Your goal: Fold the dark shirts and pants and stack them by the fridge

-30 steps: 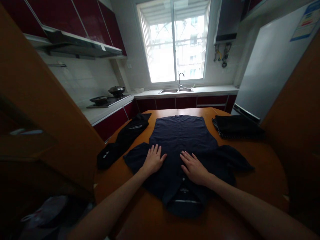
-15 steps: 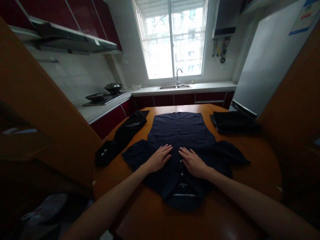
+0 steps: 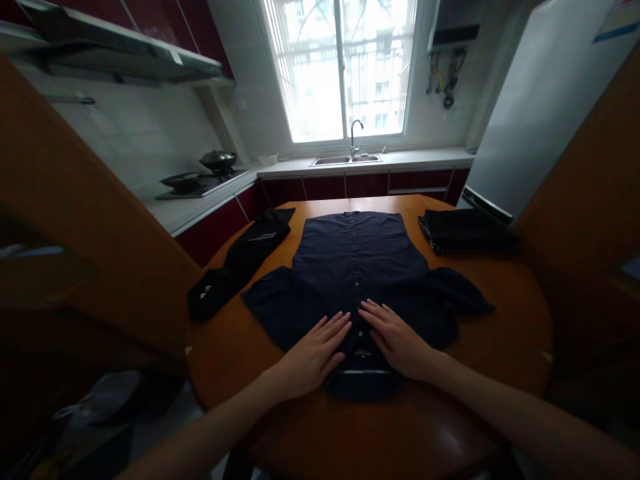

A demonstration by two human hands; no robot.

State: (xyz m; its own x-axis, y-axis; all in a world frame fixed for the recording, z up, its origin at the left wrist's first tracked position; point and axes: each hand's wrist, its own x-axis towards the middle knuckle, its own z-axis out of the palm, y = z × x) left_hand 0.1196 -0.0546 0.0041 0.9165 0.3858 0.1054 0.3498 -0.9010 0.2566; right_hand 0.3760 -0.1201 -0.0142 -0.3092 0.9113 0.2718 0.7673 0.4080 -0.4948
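Note:
A dark navy short-sleeved button shirt (image 3: 353, 250) lies spread front side up on the wooden table (image 3: 510, 307), its collar toward me and its hem at the far side. My left hand (image 3: 317, 353) rests with fingers stretched out on the shirt, left of the button line near the collar. On the other side of the buttons, my right hand (image 3: 397, 337) lies flat with its fingers extended. Neither hand grips the cloth. Parts of the collar and shoulders are hidden beneath my hands.
A long folded black garment (image 3: 245, 257) lies along the table's left edge. At the right is a folded dark cloth stack (image 3: 465, 230). Beyond stand a counter with a sink (image 3: 347, 160), a stove with a lidded wok (image 3: 218, 161), and a refrigerator (image 3: 535, 107).
Both hands have slid down the shirt toward the collar, and the left has moved in toward the button line. The view has tilted downward slightly. The shirt stays spread out.

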